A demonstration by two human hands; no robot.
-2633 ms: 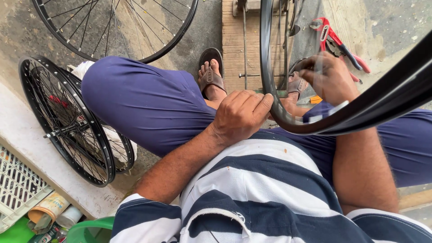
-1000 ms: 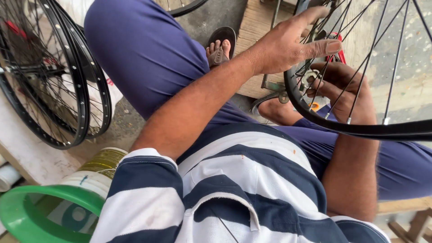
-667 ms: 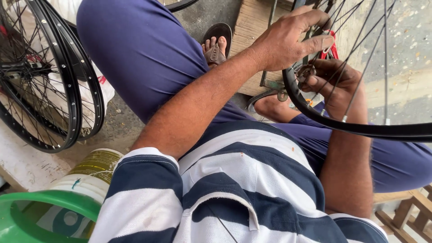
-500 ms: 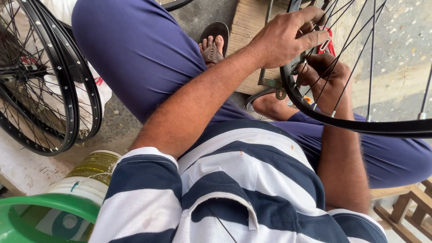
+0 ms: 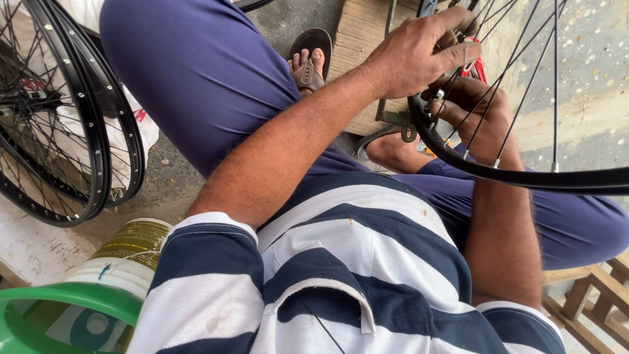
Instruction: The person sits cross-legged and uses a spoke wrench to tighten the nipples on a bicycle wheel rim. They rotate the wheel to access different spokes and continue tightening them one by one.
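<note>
At nine o'clock two black spoked wheels [image 5: 62, 124] are leaning together on the ground beside my left thigh, with a white bag behind them. Down at seven o'clock a green plastic tub [image 5: 46, 308] is sitting just beside a white and olive can [image 5: 128, 252]. Toward twelve o'clock my sandalled foot [image 5: 308, 62] is resting against the edge of a wooden board [image 5: 357, 39].

At one o'clock my left hand [image 5: 419, 56] is reaching across my lap, fingers curled down and pinching at the spokes [image 5: 517, 85] just above the black rim [image 5: 498, 174]; I cannot tell what small part it is gripping. Just below it, at two o'clock, my right hand [image 5: 478, 118] is closing around the rim from underneath, fingers wrapped through the spokes, holding the wheel steady. The rim is arcing from between my hands out to three o'clock, above my right thigh. A red-handled tool [image 5: 473, 65] is peeking out behind my left hand
</note>
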